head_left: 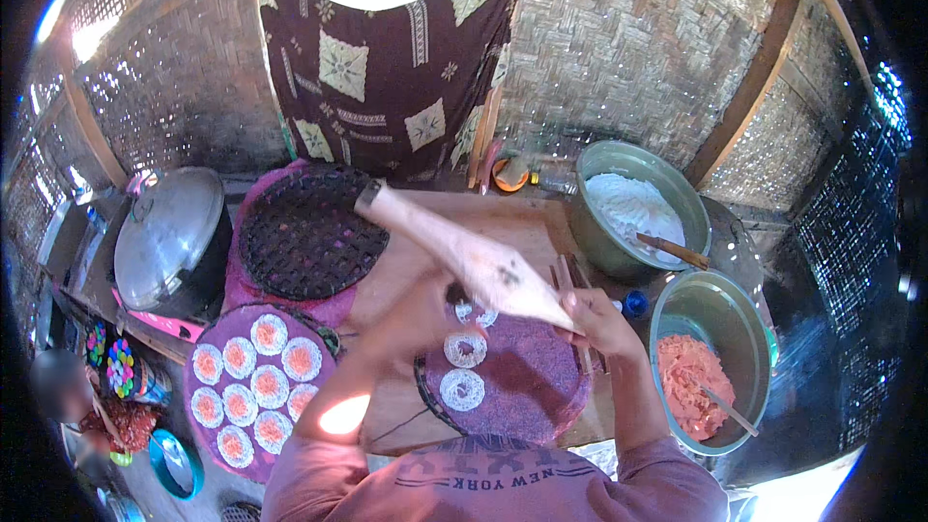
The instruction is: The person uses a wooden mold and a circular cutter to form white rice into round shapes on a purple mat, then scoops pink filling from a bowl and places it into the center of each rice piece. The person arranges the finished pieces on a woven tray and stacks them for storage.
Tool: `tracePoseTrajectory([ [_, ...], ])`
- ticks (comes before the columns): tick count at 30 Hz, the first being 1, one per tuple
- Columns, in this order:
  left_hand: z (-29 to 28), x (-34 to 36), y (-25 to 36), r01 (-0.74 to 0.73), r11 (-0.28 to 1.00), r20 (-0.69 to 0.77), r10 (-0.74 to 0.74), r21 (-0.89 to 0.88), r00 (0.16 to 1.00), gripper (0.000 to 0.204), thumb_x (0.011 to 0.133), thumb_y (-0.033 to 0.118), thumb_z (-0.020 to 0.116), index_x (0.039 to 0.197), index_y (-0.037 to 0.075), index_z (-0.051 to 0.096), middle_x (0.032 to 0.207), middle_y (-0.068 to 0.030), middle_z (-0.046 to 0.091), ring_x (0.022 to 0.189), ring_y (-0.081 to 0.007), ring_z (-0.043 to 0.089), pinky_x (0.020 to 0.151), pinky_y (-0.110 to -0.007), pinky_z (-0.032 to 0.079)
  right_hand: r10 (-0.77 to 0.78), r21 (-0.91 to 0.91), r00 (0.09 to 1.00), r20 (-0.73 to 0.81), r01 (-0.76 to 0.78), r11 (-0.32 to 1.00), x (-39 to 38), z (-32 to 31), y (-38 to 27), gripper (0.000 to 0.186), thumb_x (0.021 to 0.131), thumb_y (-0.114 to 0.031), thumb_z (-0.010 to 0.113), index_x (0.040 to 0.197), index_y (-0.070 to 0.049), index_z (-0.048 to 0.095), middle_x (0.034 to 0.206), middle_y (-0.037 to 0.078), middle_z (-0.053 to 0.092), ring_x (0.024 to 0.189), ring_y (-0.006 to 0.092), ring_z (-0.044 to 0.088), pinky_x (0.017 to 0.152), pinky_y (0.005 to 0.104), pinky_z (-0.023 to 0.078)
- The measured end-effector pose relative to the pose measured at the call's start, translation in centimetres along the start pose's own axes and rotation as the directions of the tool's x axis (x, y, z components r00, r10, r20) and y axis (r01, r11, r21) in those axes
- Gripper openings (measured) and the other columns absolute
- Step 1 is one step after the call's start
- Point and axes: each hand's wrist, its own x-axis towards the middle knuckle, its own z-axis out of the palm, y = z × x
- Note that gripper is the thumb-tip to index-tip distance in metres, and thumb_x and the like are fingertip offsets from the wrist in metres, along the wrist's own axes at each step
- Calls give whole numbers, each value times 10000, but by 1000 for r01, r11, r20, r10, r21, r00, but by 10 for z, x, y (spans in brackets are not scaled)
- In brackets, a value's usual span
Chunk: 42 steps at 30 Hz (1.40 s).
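Observation:
My right hand (604,324) is closed on the narrow end of a long pale tapering bag (474,261), which looks like a piping bag. The bag slants up to the left, ending in a grey tip. My left hand (416,324) is smeared by motion over the left part of a round tray covered in purple cloth (532,377); its fingers are unclear. White lacy rings lie on that cloth beside it, including a middle ring (465,349) and a nearer ring (462,391). At left, another purple-covered round tray (208,425) bears several white rings with orange centres.
A dark woven tray (309,232) lies on purple cloth behind, beside a lidded metal pot (169,232). At right stand a green tub of white mixture (633,208) and a green basin of pink-orange mixture (691,387), each with a utensil. Another person (121,416) is at far left.

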Motion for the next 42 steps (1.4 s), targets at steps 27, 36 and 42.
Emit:
tracePoseTrajectory([
  [27,34,-26,-6,198,946,698,41,-258,715,412,836,137,692,1219,43,572,1225,-91,589,1069,-205,589,914,-349,487,-715,-385,648,263,750,538,5,82,-126,352,892,-66,554,1224,-65,437,1010,211,590,852,354,642,712,414,512],
  [36,-9,-16,29,523,846,84,-516,-106,852,323,822,148,734,1130,80,664,1053,-59,661,1006,-203,614,894,-353,471,-517,-40,468,-717,712,701,6,-63,-125,190,940,-47,495,1097,-128,425,789,30,494,600,105,496,516,294,458],
  [42,21,58,52,-395,747,-667,-87,-535,740,293,940,101,563,1224,29,571,1140,-57,618,1157,-234,561,981,-370,445,-132,420,472,-872,857,298,114,-39,-43,265,1001,-309,477,1142,-100,397,775,86,535,700,235,606,665,413,526],
])
